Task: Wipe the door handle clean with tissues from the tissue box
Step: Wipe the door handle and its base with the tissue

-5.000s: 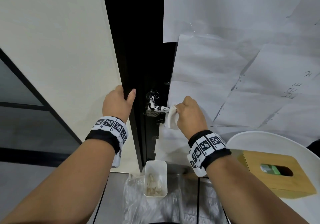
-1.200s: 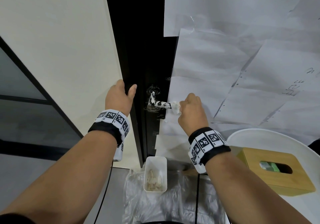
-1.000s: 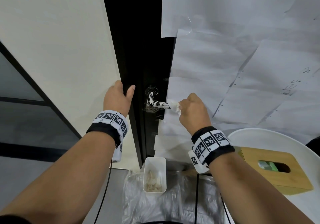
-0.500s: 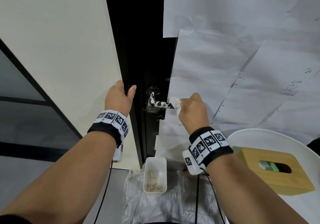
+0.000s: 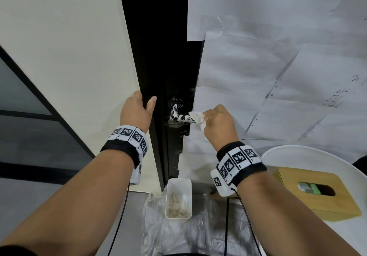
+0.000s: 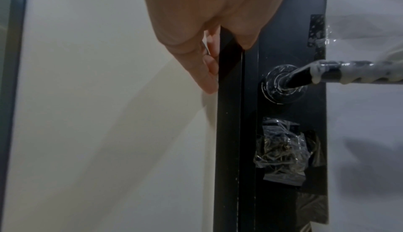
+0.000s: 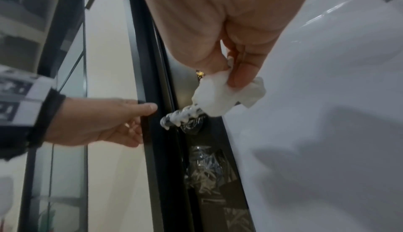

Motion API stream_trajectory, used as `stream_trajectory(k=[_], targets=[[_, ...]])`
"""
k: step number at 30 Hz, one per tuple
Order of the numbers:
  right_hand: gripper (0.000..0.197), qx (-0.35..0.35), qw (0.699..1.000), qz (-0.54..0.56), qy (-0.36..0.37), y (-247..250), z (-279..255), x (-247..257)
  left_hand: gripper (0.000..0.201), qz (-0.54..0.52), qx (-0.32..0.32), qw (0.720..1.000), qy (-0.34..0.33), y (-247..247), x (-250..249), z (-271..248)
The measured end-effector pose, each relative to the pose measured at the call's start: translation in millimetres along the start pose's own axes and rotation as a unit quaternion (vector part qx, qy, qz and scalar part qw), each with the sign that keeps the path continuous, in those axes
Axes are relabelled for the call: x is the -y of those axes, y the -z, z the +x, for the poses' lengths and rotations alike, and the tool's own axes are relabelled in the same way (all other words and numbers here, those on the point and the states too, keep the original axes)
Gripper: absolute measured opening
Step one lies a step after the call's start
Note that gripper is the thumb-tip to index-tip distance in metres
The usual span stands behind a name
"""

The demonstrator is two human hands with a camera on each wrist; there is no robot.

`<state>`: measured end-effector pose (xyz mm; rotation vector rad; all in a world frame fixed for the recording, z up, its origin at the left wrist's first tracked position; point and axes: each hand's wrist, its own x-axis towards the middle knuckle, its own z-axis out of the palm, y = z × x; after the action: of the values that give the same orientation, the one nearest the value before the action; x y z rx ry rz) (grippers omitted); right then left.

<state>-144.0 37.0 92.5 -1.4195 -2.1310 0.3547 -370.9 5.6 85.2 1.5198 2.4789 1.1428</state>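
Wooden tissue box (image 5: 317, 194) with green pack inside

A cream wall (image 5: 65, 43) fills the left, edged by dark-framed glass panels (image 5: 21, 105). White paper sheets (image 5: 278, 47) cover the right. Near, crinkled clear plastic (image 5: 178, 234) lies on grey floor (image 5: 23, 200); a white round table (image 5: 309, 156) stands right.

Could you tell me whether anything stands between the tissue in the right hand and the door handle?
Nothing visible does. The right hand pinches the tissue right at the free end of the handle.
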Motion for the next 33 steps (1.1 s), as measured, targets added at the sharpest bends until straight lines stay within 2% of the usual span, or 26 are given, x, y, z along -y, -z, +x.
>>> stream_trajectory(k=[4, 6, 9, 13, 18, 21, 24, 28, 30, 33], targets=[[0.025, 0.01, 1.0, -0.001, 0.021, -6, -2, 13, 0.041, 0.001, 0.001, 1.0, 0.003, 0, -1, 0], [0.026, 0.015, 0.999, 0.029, 0.04, -10, -5, 18, 0.041, 0.002, 0.002, 1.0, 0.004, 0, -1, 0], [0.023, 0.029, 0.997, 0.066, 0.03, -9, -8, 17, 0.041, 0.001, 0.004, 1.0, 0.001, 1, -1, 0], [0.021, -0.009, 0.999, 0.041, 0.018, -5, -5, 11, 0.042, 0.003, 0.002, 1.0, 0.001, 1, 0, 0], [0.024, 0.053, 0.995, 0.049, 0.069, -13, -11, 21, 0.042, 0.001, 0.005, 1.0, 0.001, 1, 0, 0], [0.024, 0.09, 0.994, 0.002, 0.057, -18, -23, 18, 0.042, -0.001, 0.007, 1.0, 0.0, 1, 0, 0], [0.027, 0.117, 0.993, 0.015, -0.028, -22, -34, 9, 0.042, 0.0, 0.008, 1.0, -0.002, 1, 1, 1], [0.042, 0.133, 0.966, 0.142, -0.173, -30, -30, -7, 0.041, 0.0, 0.008, 1.0, -0.002, -1, 1, 2], [0.041, 0.128, 0.935, 0.218, -0.249, -33, -30, -11, 0.041, 0.0, 0.008, 1.0, -0.001, -1, 1, 1], [0.029, 0.093, 0.859, 0.359, -0.354, -30, -30, -9, 0.041, -0.001, 0.009, 1.0, 0.0, -1, 2, 1]])
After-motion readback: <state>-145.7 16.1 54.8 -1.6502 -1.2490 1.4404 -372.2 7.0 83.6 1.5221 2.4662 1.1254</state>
